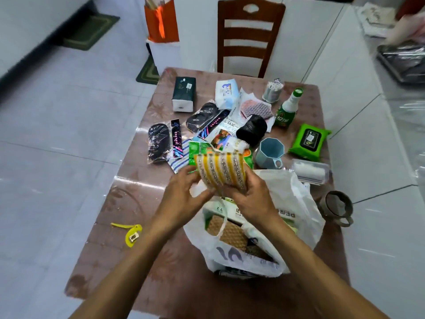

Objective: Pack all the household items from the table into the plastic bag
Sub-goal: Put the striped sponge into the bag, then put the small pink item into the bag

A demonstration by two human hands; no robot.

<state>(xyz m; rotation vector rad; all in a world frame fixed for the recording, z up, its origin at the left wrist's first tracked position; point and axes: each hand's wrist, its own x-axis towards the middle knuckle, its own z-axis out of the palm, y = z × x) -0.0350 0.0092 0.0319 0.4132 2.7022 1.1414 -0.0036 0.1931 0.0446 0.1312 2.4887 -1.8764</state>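
yellow-striped sponge pack (220, 171), white plastic bag (296, 203)

We are in a home, likely a dining corner: pale glossy floor tiles (57, 116), a wooden slat-back chair (249, 38) pushed against a small counter (138, 199) with a clear-covered floral cloth, and green doormats (92, 31) by the walls.

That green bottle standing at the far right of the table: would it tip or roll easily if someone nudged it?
The green bottle is tall and narrow and stands upright, so a nudge near its cap would probably topple it. Its round body suggests it would then roll, perhaps toward the blue cup. How full or heavy it is cannot be told.
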